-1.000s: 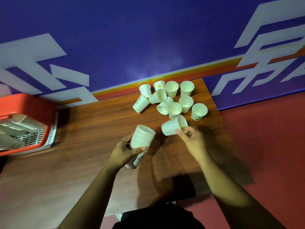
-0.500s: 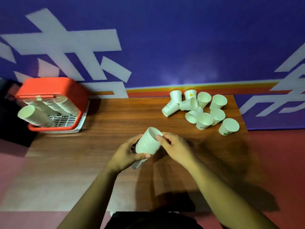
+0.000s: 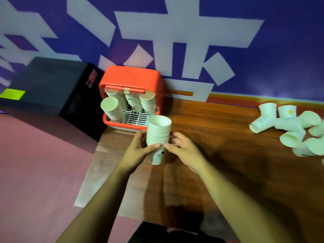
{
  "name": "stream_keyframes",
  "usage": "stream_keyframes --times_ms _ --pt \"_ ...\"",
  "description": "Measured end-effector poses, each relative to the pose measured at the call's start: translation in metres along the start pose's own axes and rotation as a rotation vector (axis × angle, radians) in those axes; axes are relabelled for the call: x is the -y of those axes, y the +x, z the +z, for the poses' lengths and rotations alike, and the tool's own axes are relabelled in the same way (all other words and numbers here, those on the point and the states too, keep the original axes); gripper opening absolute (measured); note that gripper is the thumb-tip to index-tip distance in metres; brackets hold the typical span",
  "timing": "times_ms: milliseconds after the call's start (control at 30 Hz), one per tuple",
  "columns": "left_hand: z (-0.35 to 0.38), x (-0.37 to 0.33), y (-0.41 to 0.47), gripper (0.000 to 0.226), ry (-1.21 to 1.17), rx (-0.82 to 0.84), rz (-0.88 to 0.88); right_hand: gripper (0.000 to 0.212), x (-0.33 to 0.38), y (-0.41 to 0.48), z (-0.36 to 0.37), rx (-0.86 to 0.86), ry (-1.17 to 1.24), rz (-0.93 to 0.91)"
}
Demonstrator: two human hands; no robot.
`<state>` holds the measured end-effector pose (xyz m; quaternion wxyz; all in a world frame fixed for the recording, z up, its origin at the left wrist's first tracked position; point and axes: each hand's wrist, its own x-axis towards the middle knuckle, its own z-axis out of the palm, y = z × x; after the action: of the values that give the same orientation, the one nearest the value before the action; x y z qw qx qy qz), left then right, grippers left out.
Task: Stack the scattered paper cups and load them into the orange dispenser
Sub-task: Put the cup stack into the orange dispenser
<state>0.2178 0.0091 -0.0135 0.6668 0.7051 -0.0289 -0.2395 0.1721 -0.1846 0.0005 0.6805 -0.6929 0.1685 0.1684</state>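
Note:
A tall stack of white paper cups [image 3: 158,135] stands upright between both hands, above the wooden table [image 3: 219,137]. My left hand [image 3: 138,151] grips its left side and my right hand [image 3: 184,149] grips its right side, thumbs meeting at the front. Just beyond the stack sits the orange dispenser [image 3: 131,79] at the table's far left corner, with three rows of stacked cups [image 3: 133,102] leaning out of it over a white grille. Several loose cups [image 3: 291,127], some upright and some on their sides, lie scattered at the far right of the table.
A black box [image 3: 47,85] with a yellow label stands on the floor left of the dispenser. The blue wall with white shapes runs right behind the table. The table's left edge drops to the red floor [image 3: 35,163].
The right hand's single cup has gone onto the stack, and both hands now hold it. The stack has been carried left to just in front of the dispenser; the view swung left.

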Motion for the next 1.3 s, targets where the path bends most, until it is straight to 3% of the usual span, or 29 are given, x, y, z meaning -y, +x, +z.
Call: stream_keyframes --times_ms 33,133,367,433,567,633,733,867,1300 --pt "-0.015 0.0 0.005 0.075 -0.01 0.01 0.001 0.058 0.004 0.01 0.012 0.006 -0.021 -0.001" --pt "-0.056 -0.005 0.023 0.075 -0.016 0.053 0.001 0.056 0.017 0.045 0.049 0.032 -0.059 -0.015" --pt "-0.121 -0.007 0.062 0.065 0.075 0.077 0.097 0.077 0.025 0.111 0.092 -0.078 -0.14 -0.079" --pt "-0.138 -0.002 0.068 0.063 0.116 -0.028 0.129 0.075 0.026 0.127 0.098 -0.141 -0.148 -0.123" --pt "-0.17 0.022 0.086 0.057 0.257 -0.42 0.161 0.077 0.028 0.157 0.105 -0.252 -0.196 -0.18" --pt "-0.183 0.034 0.101 0.065 0.318 -0.475 0.126 0.083 0.029 0.167 0.109 -0.316 -0.224 -0.179" --pt "-0.192 0.045 0.121 0.08 0.371 -0.43 0.054 0.09 0.027 0.176 0.114 -0.355 -0.303 -0.199" --pt "-0.194 0.055 0.141 0.093 0.374 -0.346 0.106 0.088 0.017 0.188 0.122 -0.383 -0.362 -0.194" --pt "-0.194 0.044 0.153 0.083 0.379 -0.339 0.16 0.089 0.002 0.235 0.143 -0.389 -0.423 -0.117"
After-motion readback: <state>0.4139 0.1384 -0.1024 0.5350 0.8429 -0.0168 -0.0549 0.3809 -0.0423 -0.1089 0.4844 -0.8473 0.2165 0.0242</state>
